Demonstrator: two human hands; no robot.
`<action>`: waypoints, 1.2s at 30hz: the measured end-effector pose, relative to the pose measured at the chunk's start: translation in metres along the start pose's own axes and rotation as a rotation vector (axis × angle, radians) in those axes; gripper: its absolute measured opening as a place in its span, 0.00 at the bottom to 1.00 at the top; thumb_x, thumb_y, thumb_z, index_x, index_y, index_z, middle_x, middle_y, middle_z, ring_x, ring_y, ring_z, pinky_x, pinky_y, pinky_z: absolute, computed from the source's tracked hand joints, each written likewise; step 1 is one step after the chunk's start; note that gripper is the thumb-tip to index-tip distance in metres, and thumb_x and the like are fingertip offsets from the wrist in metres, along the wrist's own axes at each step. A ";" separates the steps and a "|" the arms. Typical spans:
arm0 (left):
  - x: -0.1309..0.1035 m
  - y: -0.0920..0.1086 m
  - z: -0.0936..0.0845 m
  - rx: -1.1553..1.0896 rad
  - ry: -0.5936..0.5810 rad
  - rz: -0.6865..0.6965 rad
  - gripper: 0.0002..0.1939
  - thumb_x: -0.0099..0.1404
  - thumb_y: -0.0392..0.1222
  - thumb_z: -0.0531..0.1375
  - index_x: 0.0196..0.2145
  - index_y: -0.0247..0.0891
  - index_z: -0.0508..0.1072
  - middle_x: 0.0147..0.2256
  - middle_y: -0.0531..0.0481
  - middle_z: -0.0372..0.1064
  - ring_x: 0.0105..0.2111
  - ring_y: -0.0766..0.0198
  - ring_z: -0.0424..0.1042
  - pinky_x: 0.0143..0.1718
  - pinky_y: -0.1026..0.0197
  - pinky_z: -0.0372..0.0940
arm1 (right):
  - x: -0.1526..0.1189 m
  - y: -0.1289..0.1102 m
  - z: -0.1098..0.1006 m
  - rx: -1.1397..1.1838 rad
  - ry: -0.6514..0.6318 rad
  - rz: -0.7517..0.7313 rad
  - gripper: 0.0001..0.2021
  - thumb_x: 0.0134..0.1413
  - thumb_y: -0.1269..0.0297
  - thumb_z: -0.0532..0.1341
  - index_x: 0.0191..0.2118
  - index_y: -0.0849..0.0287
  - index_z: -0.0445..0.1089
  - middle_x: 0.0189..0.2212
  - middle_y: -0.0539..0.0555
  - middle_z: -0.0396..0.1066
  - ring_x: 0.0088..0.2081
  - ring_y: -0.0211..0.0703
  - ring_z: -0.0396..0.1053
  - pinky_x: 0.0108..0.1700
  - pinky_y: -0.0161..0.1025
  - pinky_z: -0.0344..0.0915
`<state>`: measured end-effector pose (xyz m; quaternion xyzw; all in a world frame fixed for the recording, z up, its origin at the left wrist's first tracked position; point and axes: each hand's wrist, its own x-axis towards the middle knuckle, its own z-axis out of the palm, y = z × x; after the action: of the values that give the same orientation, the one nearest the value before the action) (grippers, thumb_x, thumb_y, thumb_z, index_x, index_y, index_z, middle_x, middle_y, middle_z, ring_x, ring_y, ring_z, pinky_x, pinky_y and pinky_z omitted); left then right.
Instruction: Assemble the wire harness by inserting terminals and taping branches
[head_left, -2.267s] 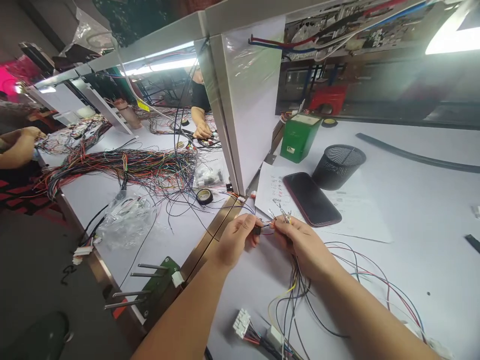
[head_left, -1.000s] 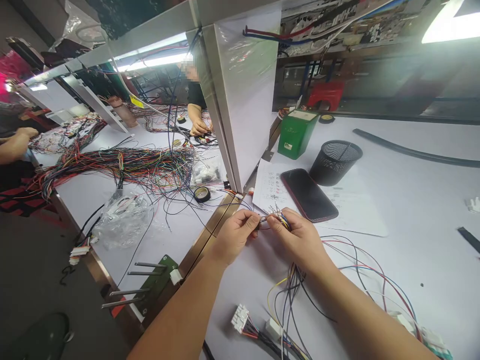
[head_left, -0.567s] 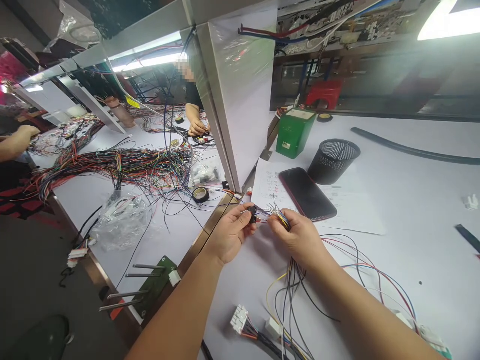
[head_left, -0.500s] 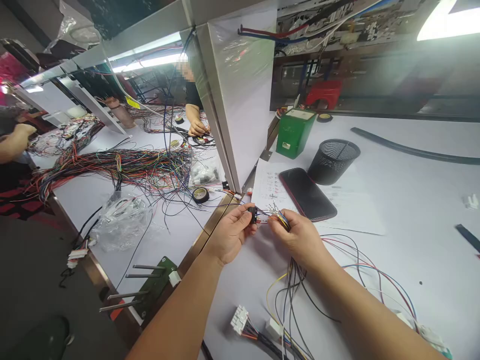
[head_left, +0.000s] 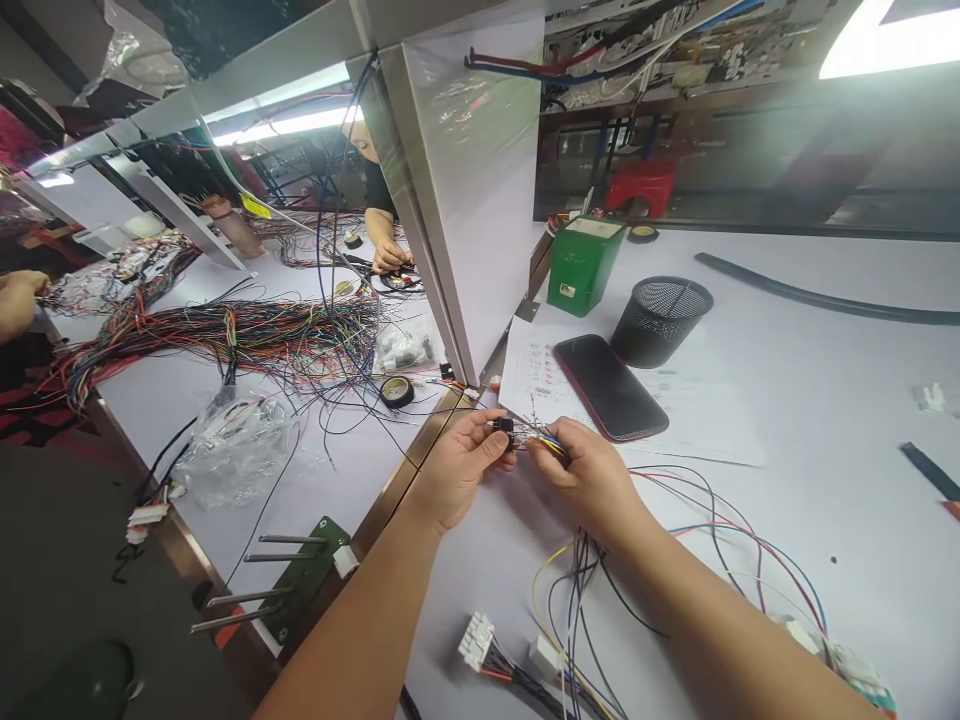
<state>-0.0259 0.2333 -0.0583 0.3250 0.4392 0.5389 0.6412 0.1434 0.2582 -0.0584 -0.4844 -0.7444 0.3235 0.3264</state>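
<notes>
Between the thumb and fingers of my left hand (head_left: 466, 462) is a small black connector housing (head_left: 504, 430). My right hand (head_left: 589, 468) is closed around a bundle of thin wires (head_left: 551, 438), yellow, blue, white and dark, with bare metal terminals at their tips. These tips point toward the connector and at least some seem to meet it; how far they go in is hidden. Below my right hand the wires trail down over the white table. A white multi-pin connector (head_left: 477, 642) and a white block connector (head_left: 545, 657) lie near my forearms.
Behind my hands are a printed sheet (head_left: 705, 440), a black phone (head_left: 611, 388), a mesh cup (head_left: 662, 320) and a green box (head_left: 585, 265). A white partition (head_left: 480, 200) rises at centre. Left are a large wire bundle (head_left: 187, 335) and a green board with metal rods (head_left: 304, 570). A co-worker's hand (head_left: 388, 255) works beyond.
My right hand has moved slightly left, bringing the wire tips closer to the connector. The connector has turned a little in my left hand. The whole view has shifted slightly.
</notes>
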 end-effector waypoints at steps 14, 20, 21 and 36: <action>-0.001 -0.005 0.004 0.051 0.050 -0.027 0.19 0.57 0.43 0.67 0.45 0.37 0.71 0.33 0.51 0.72 0.28 0.70 0.71 0.33 0.65 0.67 | -0.001 -0.003 0.001 0.026 -0.089 0.022 0.07 0.58 0.63 0.55 0.29 0.55 0.65 0.28 0.51 0.67 0.31 0.42 0.64 0.33 0.37 0.57; 0.002 -0.004 0.005 0.056 0.106 -0.032 0.17 0.56 0.42 0.67 0.43 0.38 0.70 0.32 0.54 0.68 0.25 0.73 0.68 0.25 0.69 0.60 | 0.001 -0.002 -0.002 0.104 -0.131 0.002 0.09 0.60 0.59 0.56 0.31 0.54 0.68 0.28 0.50 0.66 0.31 0.42 0.64 0.34 0.37 0.59; 0.002 -0.003 0.005 0.052 0.112 -0.037 0.17 0.56 0.41 0.67 0.42 0.38 0.70 0.32 0.54 0.68 0.25 0.73 0.67 0.24 0.69 0.59 | 0.002 -0.002 -0.002 0.123 -0.136 -0.010 0.09 0.60 0.60 0.55 0.32 0.54 0.69 0.28 0.50 0.66 0.32 0.42 0.65 0.35 0.37 0.60; 0.005 -0.009 0.002 0.084 0.157 0.013 0.14 0.58 0.46 0.65 0.40 0.39 0.71 0.26 0.55 0.67 0.24 0.71 0.66 0.26 0.68 0.59 | -0.002 -0.005 -0.010 0.276 -0.141 0.051 0.11 0.64 0.54 0.50 0.42 0.54 0.63 0.25 0.48 0.65 0.28 0.41 0.62 0.32 0.38 0.59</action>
<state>-0.0208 0.2363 -0.0665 0.3115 0.5082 0.5479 0.5870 0.1494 0.2564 -0.0489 -0.4299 -0.7015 0.4640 0.3283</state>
